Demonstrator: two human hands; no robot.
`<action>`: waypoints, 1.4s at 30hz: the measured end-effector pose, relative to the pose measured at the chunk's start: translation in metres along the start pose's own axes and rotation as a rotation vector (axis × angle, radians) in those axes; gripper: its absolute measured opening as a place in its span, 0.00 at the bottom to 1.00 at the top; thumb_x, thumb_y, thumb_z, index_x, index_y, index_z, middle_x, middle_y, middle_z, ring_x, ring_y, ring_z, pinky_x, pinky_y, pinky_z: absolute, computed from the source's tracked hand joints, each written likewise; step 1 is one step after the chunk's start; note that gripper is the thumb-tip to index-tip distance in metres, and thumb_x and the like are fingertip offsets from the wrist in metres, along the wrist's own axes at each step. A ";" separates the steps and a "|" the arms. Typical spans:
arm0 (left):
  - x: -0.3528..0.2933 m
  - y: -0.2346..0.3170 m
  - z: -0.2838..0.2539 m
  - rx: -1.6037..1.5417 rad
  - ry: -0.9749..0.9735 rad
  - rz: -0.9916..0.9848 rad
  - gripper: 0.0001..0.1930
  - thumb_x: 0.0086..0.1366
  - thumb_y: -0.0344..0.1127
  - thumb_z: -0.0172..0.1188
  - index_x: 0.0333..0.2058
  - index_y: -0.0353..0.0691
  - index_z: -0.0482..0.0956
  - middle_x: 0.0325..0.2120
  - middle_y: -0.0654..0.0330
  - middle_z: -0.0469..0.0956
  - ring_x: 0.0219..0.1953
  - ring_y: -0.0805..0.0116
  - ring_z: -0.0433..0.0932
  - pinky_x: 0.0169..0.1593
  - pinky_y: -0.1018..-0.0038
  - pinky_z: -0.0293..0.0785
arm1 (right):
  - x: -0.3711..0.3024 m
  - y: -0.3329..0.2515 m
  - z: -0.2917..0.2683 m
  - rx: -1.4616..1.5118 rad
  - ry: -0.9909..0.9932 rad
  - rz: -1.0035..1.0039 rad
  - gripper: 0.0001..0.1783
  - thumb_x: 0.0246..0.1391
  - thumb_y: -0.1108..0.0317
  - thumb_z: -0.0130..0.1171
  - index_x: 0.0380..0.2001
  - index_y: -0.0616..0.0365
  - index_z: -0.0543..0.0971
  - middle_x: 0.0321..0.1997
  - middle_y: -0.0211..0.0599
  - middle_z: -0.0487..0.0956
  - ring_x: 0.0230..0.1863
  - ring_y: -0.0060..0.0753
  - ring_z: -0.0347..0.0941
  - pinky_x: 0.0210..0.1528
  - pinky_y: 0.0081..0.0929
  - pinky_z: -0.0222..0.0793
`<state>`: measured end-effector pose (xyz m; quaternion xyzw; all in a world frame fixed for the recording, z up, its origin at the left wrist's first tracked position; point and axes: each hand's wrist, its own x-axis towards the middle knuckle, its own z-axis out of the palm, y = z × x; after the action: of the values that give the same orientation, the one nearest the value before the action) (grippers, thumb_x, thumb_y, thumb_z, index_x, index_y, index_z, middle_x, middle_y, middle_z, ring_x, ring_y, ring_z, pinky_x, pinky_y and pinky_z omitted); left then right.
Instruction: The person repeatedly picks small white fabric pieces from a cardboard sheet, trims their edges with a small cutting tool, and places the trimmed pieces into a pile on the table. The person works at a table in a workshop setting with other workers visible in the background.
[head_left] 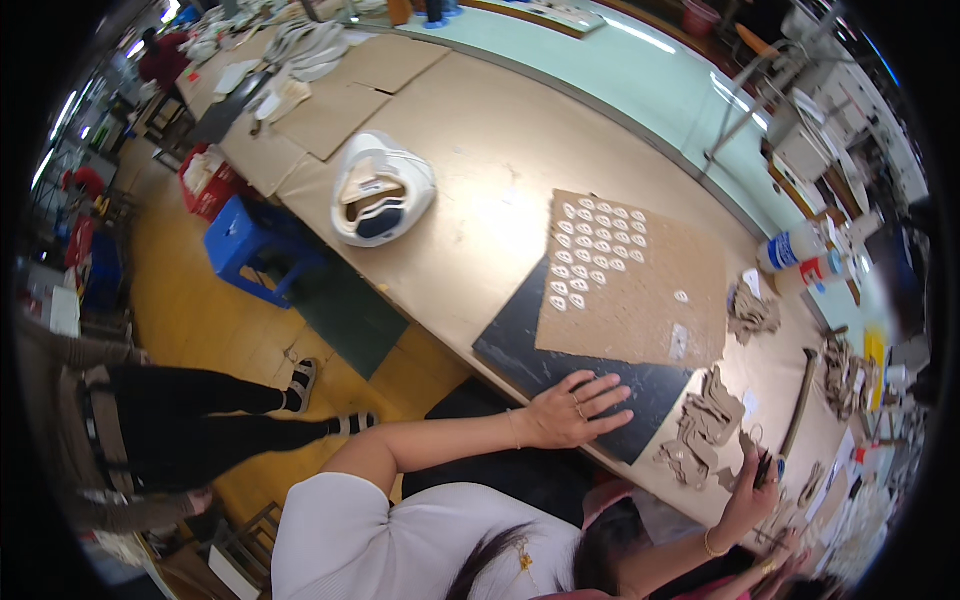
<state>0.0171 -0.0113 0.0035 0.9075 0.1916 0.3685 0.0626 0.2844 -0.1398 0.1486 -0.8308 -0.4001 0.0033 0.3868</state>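
My left hand (573, 411) lies with fingers spread on a dark, smooth board (640, 405) at the table's near edge. Partly on that board rests a brown cardboard sheet (660, 310), bearing rows of small white loop-shaped pieces (600, 238). A single white piece sits apart on its right side. My right hand (748, 495) is raised at the lower right, fingers closed round a small dark tool (764, 468) whose kind I cannot make out. Close to it lie stacked taupe cut pieces (710, 410) of fabric or leather.
A white rounded container (382, 190) stands on the table's left part. Bottles (790, 250), more taupe pieces (752, 312) and a long-handled tool (800, 400) lie to the right. Another person's hands (785, 560) show lower right. A blue stool (245, 245) and a standing person (180, 420) are left.
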 end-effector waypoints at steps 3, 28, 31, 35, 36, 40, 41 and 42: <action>-0.002 -0.002 0.003 0.017 -0.010 -0.009 0.24 0.59 0.40 0.61 0.56 0.57 0.79 0.61 0.59 0.70 0.65 0.58 0.67 0.65 0.58 0.59 | 0.004 0.010 -0.005 -0.115 -0.024 -0.009 0.12 0.62 0.65 0.66 0.35 0.67 0.82 0.21 0.29 0.77 0.24 0.19 0.67 0.29 0.23 0.67; -0.005 -0.005 0.008 0.094 -0.036 0.004 0.27 0.56 0.34 0.66 0.55 0.57 0.75 0.59 0.58 0.69 0.64 0.56 0.68 0.65 0.54 0.56 | -0.022 0.014 0.034 0.172 -0.016 0.329 0.14 0.57 0.63 0.68 0.36 0.66 0.84 0.18 0.38 0.77 0.20 0.19 0.66 0.25 0.21 0.64; -0.001 -0.004 0.006 0.092 -0.054 0.022 0.25 0.57 0.33 0.66 0.54 0.54 0.74 0.58 0.55 0.69 0.63 0.53 0.68 0.65 0.54 0.56 | -0.023 0.055 0.032 0.027 -0.027 0.387 0.16 0.58 0.60 0.67 0.37 0.66 0.84 0.18 0.39 0.76 0.19 0.21 0.64 0.25 0.24 0.63; 0.000 -0.002 0.009 0.092 -0.049 0.024 0.24 0.57 0.32 0.66 0.54 0.53 0.74 0.58 0.55 0.69 0.63 0.53 0.68 0.65 0.53 0.56 | -0.025 0.093 0.030 -0.108 -0.035 0.410 0.19 0.59 0.56 0.66 0.37 0.65 0.84 0.18 0.41 0.76 0.19 0.27 0.66 0.27 0.29 0.66; 0.001 -0.002 0.009 0.093 -0.047 0.023 0.24 0.57 0.32 0.66 0.54 0.53 0.74 0.58 0.55 0.69 0.63 0.53 0.69 0.65 0.53 0.57 | -0.026 0.099 0.030 -0.115 -0.051 0.423 0.20 0.59 0.55 0.66 0.37 0.65 0.84 0.19 0.42 0.77 0.20 0.30 0.68 0.28 0.30 0.67; -0.001 -0.003 0.007 0.074 -0.042 -0.004 0.24 0.57 0.33 0.66 0.53 0.54 0.75 0.58 0.55 0.70 0.62 0.54 0.69 0.64 0.54 0.57 | -0.025 0.122 0.030 -0.295 -0.003 0.336 0.21 0.60 0.54 0.65 0.43 0.63 0.83 0.35 0.48 0.81 0.34 0.39 0.76 0.42 0.36 0.71; -0.001 -0.002 0.007 0.064 -0.043 -0.014 0.23 0.57 0.33 0.67 0.53 0.54 0.76 0.58 0.55 0.71 0.62 0.54 0.70 0.64 0.54 0.58 | -0.025 0.120 0.026 -0.320 0.068 0.289 0.21 0.60 0.54 0.64 0.45 0.63 0.82 0.39 0.49 0.81 0.39 0.42 0.76 0.46 0.38 0.71; 0.000 -0.002 0.005 0.068 -0.046 -0.029 0.23 0.57 0.33 0.67 0.52 0.54 0.76 0.58 0.56 0.71 0.62 0.54 0.70 0.64 0.54 0.58 | -0.022 0.118 0.024 -0.330 0.133 0.236 0.22 0.61 0.54 0.64 0.46 0.63 0.81 0.44 0.51 0.81 0.44 0.44 0.77 0.49 0.39 0.70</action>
<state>0.0199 -0.0095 -0.0006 0.9144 0.2157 0.3400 0.0416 0.3398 -0.1846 0.0490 -0.9225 -0.2686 -0.0717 0.2679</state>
